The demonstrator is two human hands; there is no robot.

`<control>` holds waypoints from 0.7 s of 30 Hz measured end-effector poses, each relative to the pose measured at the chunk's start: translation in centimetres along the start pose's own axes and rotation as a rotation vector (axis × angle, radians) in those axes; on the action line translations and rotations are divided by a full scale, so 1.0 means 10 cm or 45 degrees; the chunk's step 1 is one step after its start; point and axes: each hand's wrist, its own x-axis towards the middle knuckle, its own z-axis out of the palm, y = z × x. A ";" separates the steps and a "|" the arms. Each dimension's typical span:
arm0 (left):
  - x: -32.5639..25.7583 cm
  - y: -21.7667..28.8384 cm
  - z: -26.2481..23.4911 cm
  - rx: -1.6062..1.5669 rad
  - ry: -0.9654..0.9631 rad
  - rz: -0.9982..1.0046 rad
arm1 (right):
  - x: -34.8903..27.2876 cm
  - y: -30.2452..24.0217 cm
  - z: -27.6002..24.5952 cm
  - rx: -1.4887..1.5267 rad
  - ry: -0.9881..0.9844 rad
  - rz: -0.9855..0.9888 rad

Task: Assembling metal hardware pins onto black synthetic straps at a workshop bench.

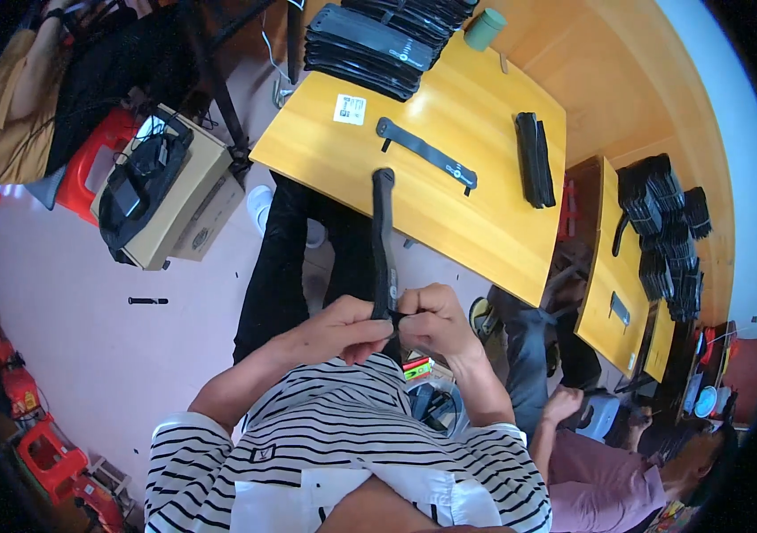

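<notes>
In front of my waist, my left hand (347, 333) is closed around the lower end of a long black strap (383, 226). The strap rises from my fingers, its rounded far end just over the table's near edge. Close beside, my right hand (436, 324) pinches a small dark part at that same lower end; the fingers hide its exact shape. Another flat dark grey strap (427, 153), with a pale print and short tabs at its ends, lies on the yellow table (476, 235).
On the table sit tall stacks of black straps (365, 53), a narrow black bundle (534, 160), a white label (350, 109) and a green cylinder (484, 29). A cardboard box (192, 200) stands left. A co-worker (600, 480) sits right, near another table (614, 302); another person sits upper left.
</notes>
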 end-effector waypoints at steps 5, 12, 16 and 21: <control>-0.01 -0.07 -0.02 -0.194 -0.142 0.095 | 0.00 0.09 -0.04 1.186 0.114 0.064; 0.04 -0.09 -0.09 -0.055 -0.060 -0.036 | 0.09 0.07 0.15 -0.740 0.596 -0.460; 0.05 -0.12 -0.06 -0.107 0.031 0.000 | 0.08 0.13 0.27 -0.702 0.655 -0.556; 0.12 -0.16 0.00 -0.152 0.234 0.145 | 0.05 0.16 0.39 -0.569 0.650 -0.492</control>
